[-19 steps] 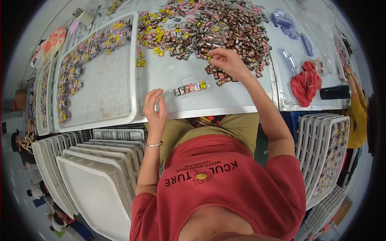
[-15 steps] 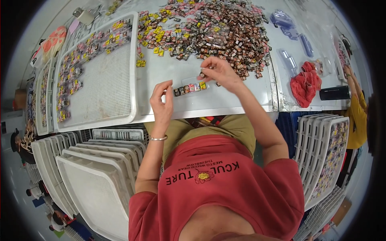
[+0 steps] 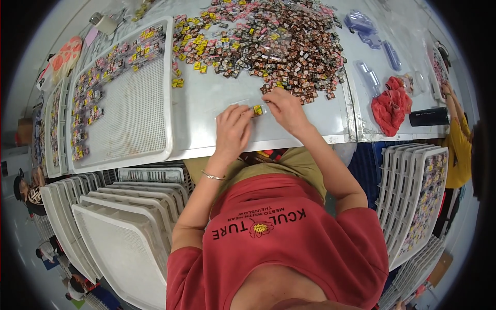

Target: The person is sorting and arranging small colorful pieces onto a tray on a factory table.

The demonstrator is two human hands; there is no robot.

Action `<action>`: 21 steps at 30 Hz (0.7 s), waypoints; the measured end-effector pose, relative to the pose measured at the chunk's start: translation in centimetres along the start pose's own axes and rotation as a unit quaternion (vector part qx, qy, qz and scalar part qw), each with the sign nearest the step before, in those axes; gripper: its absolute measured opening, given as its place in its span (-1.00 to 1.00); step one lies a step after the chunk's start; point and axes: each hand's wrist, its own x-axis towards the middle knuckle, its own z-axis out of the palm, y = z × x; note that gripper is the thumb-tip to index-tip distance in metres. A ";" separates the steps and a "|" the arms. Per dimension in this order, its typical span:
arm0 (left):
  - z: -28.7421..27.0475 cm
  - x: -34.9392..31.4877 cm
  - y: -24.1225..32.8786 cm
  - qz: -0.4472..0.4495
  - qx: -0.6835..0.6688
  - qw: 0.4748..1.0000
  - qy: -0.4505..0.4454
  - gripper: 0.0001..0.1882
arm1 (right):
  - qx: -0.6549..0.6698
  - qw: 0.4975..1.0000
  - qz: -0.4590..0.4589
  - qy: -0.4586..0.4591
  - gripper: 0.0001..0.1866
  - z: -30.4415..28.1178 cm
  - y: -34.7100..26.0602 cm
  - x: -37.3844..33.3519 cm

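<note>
On the white table before me lies a small clear plastic case [image 3: 262, 110] with a row of small square printed pieces in it. Most of that row is covered by my left hand [image 3: 232, 132], whose fingers are bent down over the case and grip it. At the right end a yellow piece [image 3: 258, 110] stays visible. My right hand [image 3: 287, 111] is at the case's upper right end, thumb and forefinger pinched together; what sits between them is too small to make out. Beyond my hands spreads a large heap of small square pieces [image 3: 294, 57], mostly brown, with yellow and pink ones.
To the left lies a white mesh tray [image 3: 139, 113] partly lined with filled cases. On the right are a red cloth [image 3: 391, 108], a dark cylinder [image 3: 430, 117] and clear plastic shells [image 3: 368, 77]. Stacked trays [image 3: 119, 237] stand below the table edge. A person in yellow [image 3: 459, 155] is at far right.
My left hand has moved right and come down over the row of pieces. My right hand has shifted slightly right and down, its fingers now by the case's end.
</note>
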 end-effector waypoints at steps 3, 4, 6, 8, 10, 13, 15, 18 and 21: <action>1.2 0.0 -0.1 0.022 0.020 0.998 -0.064 -0.62 | -0.080 0.995 -0.034 -0.048 -0.81 0.5 -1.0 -0.5; 1.4 -0.1 -0.3 0.022 0.020 0.998 -0.062 -0.62 | -0.080 0.995 -0.035 -0.048 -0.81 0.7 -1.3 -0.6; 1.5 -0.3 -0.5 0.032 0.027 0.997 -0.064 -0.59 | -0.054 0.996 -0.036 -0.058 -0.85 1.2 -1.8 -1.1; 1.4 -0.5 -0.5 0.028 0.022 0.997 -0.075 -0.59 | 0.010 0.997 -0.012 -0.081 -0.84 0.6 -1.5 -1.1; 1.3 -0.7 -0.6 0.023 0.018 0.996 -0.086 -0.58 | 0.073 0.992 0.011 -0.104 -0.84 0.3 -1.0 -0.8; 1.3 -1.1 -0.8 0.018 0.007 0.996 -0.085 -0.58 | 0.149 0.979 0.060 -0.124 -0.81 0.5 -0.6 -0.6; 0.9 -1.0 -1.0 -0.024 -0.085 0.993 -0.085 -0.61 | 0.098 0.993 0.019 -0.065 -0.75 1.4 -0.8 -0.7; -0.9 -0.7 -2.3 -0.174 -0.281 0.944 0.019 -0.63 | 0.096 0.990 0.031 -0.101 -0.76 1.1 -0.3 -0.3; -2.7 -1.0 -3.8 -0.159 -0.200 0.965 0.051 -0.65 | 0.102 0.986 0.020 -0.133 -0.75 0.7 -0.2 0.1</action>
